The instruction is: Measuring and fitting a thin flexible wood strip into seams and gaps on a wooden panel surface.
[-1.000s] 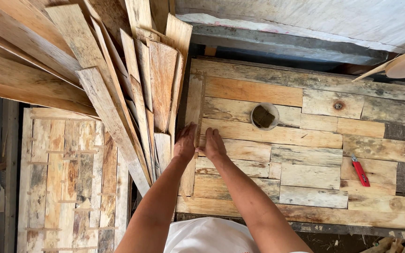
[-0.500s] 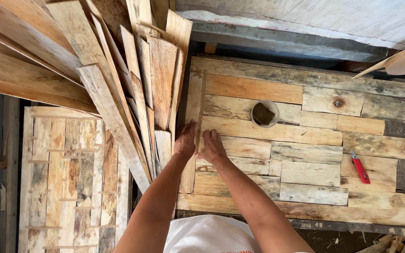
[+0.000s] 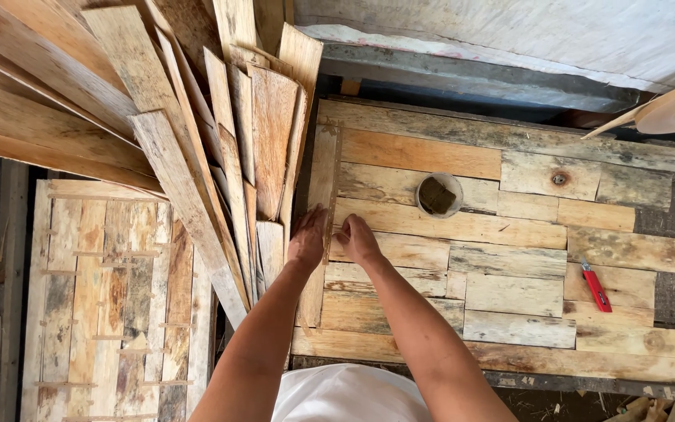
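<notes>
Fingers [image 3: 311, 225] of both hands spread flat, gripping nothing, pressed on a narrow upright slat [image 3: 321, 195] at the left edge of the patchwork wooden panel [image 3: 509, 258]. Left hand [image 3: 308, 238] on the slat, right hand [image 3: 358, 241] just beside it on the adjoining boards. Mostly covered with fitted boards, judging by the panel; edge slat apparently not yet fixed. Farther left, leaning heap of loose planks [image 3: 158, 117]; near left, second slatted panel [image 3: 111, 297]. Round hole [image 3: 439, 195] in the middle; small red tool [image 3: 596, 287] lying right.
</notes>
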